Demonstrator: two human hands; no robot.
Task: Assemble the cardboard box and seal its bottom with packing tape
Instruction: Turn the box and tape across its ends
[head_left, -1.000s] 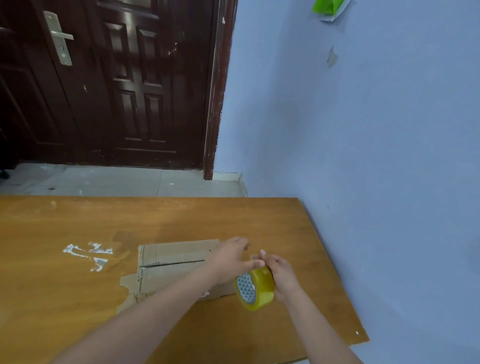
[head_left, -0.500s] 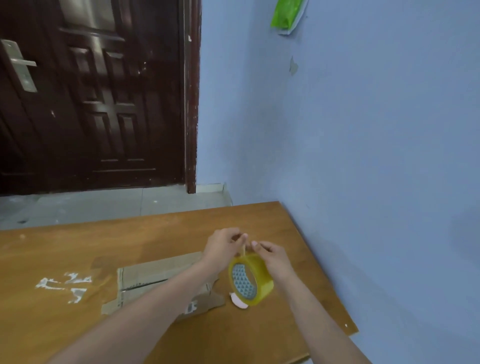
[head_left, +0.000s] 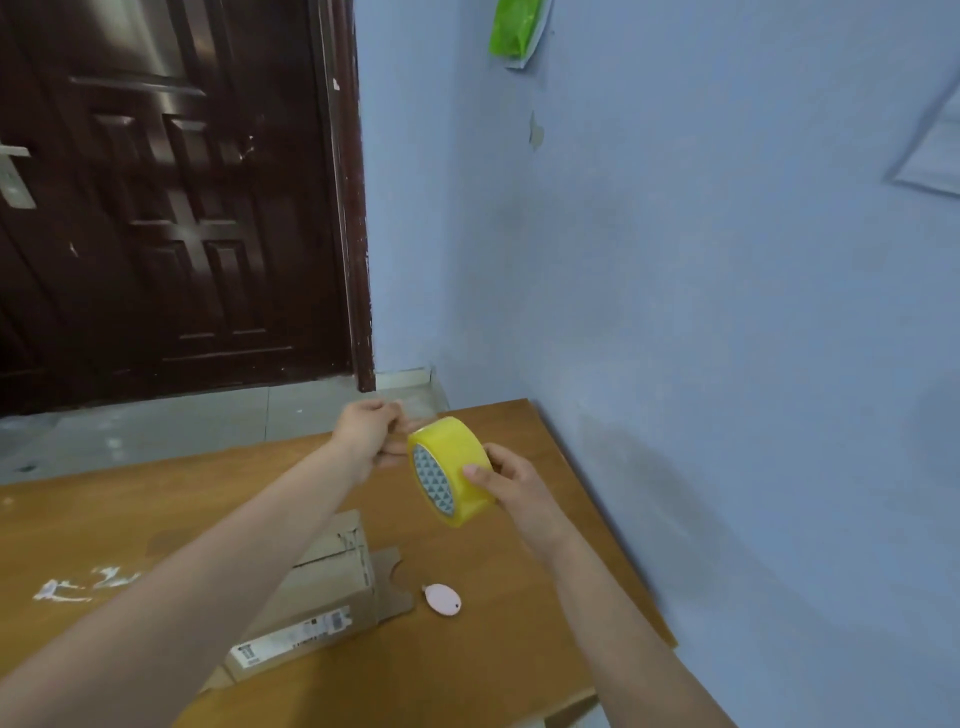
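Right hand (head_left: 511, 480) is gripping yellow packing tape roll (head_left: 451, 470) aloft; left hand (head_left: 370, 428) fingers are pinching its loose end, probably peeling; flat brown cardboard box (head_left: 322, 582) is waiting below.

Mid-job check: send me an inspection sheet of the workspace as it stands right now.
Surface: wooden table, white smears at left.
Job's things: cardboard box lying flat, unassembled; yellow tape roll held above the table.
Clutter: small pink oval object beside the box.
Grippers: right hand grips the roll; left hand pinches at its far edge.
Cables: nothing seen.
Surroundings: blue wall, dark door, green item on wall.
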